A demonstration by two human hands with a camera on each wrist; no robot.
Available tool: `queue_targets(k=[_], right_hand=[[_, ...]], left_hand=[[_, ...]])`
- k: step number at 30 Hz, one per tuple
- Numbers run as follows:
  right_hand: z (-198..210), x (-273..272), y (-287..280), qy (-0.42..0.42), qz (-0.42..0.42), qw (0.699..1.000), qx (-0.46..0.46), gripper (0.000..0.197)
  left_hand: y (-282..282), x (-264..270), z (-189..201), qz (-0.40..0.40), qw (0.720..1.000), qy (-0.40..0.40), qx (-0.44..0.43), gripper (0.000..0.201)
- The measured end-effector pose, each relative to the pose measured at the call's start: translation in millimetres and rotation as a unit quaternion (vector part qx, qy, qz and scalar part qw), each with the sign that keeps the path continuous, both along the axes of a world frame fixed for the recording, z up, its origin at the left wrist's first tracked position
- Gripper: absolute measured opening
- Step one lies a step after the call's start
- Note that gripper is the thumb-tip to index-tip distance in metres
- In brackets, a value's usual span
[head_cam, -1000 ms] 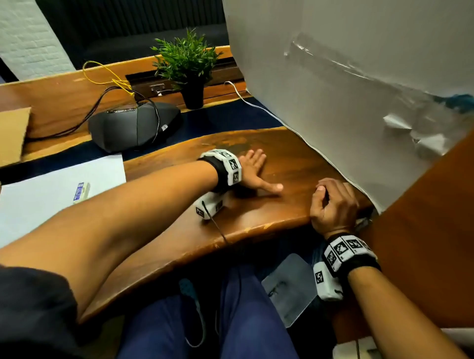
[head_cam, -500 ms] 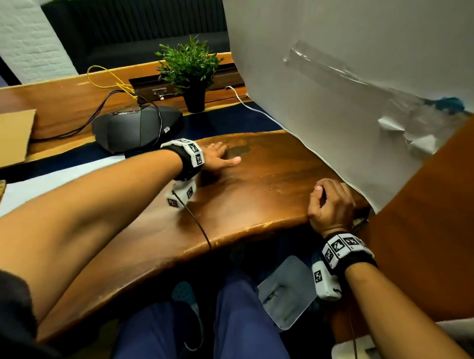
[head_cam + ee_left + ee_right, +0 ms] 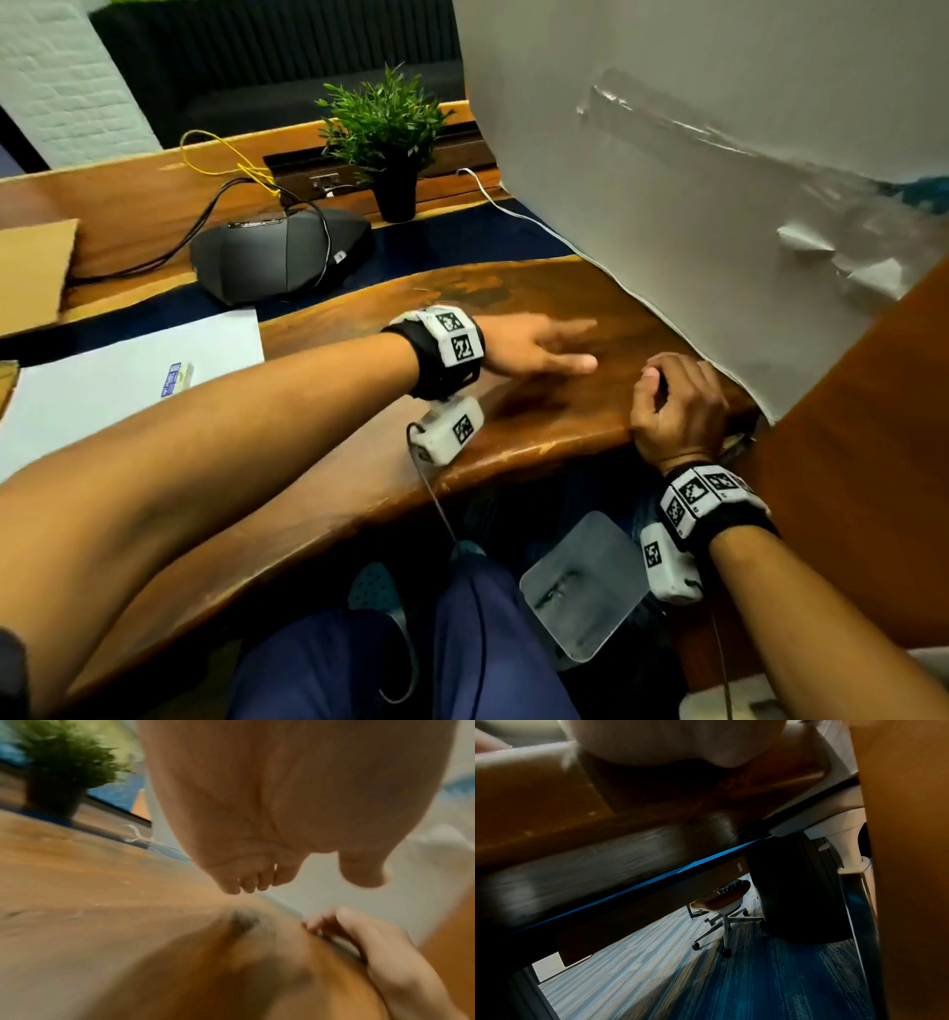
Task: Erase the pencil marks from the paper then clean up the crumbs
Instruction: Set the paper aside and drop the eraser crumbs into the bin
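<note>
The right hand (image 3: pixel 678 406) sits at the near edge of the wooden table (image 3: pixel 359 488), fingers curled in like a cup. It seems to wait there to catch crumbs, but I cannot tell if it holds anything. Just beside it, a bit farther in, the left hand (image 3: pixel 534 344) lies flat on the wood with straight fingers and holds nothing. A flat hand is good for brushing crumbs toward the cup. I cannot see crumbs clearly; the left wrist view is blurry. Off to the left lies the white paper (image 3: pixel 118 380), with a small eraser (image 3: pixel 177 379) resting on it, out of the way. Behind stand a grey speakerphone (image 3: pixel 277 254) and a potted plant (image 3: pixel 385 139).
</note>
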State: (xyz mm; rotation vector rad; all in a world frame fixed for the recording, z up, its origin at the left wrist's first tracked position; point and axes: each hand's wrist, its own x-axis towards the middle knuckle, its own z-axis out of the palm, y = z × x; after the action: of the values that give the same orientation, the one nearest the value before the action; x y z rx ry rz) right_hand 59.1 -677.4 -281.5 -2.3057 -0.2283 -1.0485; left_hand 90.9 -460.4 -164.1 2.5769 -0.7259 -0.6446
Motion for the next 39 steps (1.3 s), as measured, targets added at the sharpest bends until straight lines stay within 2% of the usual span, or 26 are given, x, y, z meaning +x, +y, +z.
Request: queue_targets(k=[1,3,5,7,10,14,16,19,20,22,25,27,29,31,33,35,37,39], right_hand=[[0,0,0,-0.001,0.002,1.000,0.001,0.022],[-1,0,-1,-0.001,0.003,1.000,0.001,0.021],[-1,0,0,-0.005,0.003,1.000,0.002,0.022],[-1,0,0,-0.008,0.002,1.000,0.002,0.022],[-2,0,-1,-0.014,0.001,1.000,0.003,0.022],[-3,0,-1,-0.017,0.003,1.000,0.005,0.022],[-3,0,-1,-0.015,0.005,1.000,0.005,0.022],[-3,1,-1,-0.014,0.006,1.000,0.003,0.023],[-3,1,-1,-0.013,0.006,1.000,0.003,0.023],[-3,1,-1,-0.011,0.006,1.000,0.003,0.023],[-4,1,-2,-0.007,0.002,1.000,0.001,0.023],[-4,1,-2,-0.004,0.000,1.000,0.002,0.023],[-3,1,-2,-0.005,0.003,1.000,0.004,0.023],[-4,2,-2,-0.005,0.005,1.000,0.009,0.022],[-5,2,-2,-0.007,0.005,1.000,0.011,0.022],[-6,4,-3,-0.007,0.002,1.000,0.010,0.022],[-6,4,-3,-0.006,0.004,1.000,0.006,0.022],[-6,4,-3,-0.006,0.004,1.000,0.006,0.023]], left_hand=[[2,5,6,0.032,0.997,-0.058,-0.039,0.075],[7,20,11,0.108,0.976,-0.156,-0.103,0.046],[10,29,15,0.142,0.968,-0.159,-0.136,0.021],[9,35,16,0.104,0.981,-0.119,-0.115,0.007],[4,34,19,0.010,0.996,-0.073,-0.045,0.033],[6,38,23,0.035,0.993,-0.073,-0.090,0.016],[9,46,18,0.038,0.995,-0.093,-0.019,0.034],[15,51,-4,0.022,0.977,-0.079,0.196,0.074],[15,48,-14,0.018,0.971,-0.057,0.232,0.089],[10,32,-28,-0.006,0.973,-0.036,0.228,0.099],[-6,2,-29,-0.067,0.981,-0.004,0.181,0.087],[-11,-17,-19,-0.080,0.988,0.034,0.128,0.080],[-6,-36,-9,-0.037,0.997,0.014,0.061,0.080],[14,-58,-2,0.057,0.997,-0.040,0.036,0.085],[49,-77,-6,0.179,0.978,-0.062,0.085,0.096],[90,-94,-15,0.272,0.942,-0.036,0.193,0.114],[117,-108,-28,0.308,0.916,0.008,0.257,0.129],[119,-114,-39,0.315,0.915,0.023,0.250,0.136]])
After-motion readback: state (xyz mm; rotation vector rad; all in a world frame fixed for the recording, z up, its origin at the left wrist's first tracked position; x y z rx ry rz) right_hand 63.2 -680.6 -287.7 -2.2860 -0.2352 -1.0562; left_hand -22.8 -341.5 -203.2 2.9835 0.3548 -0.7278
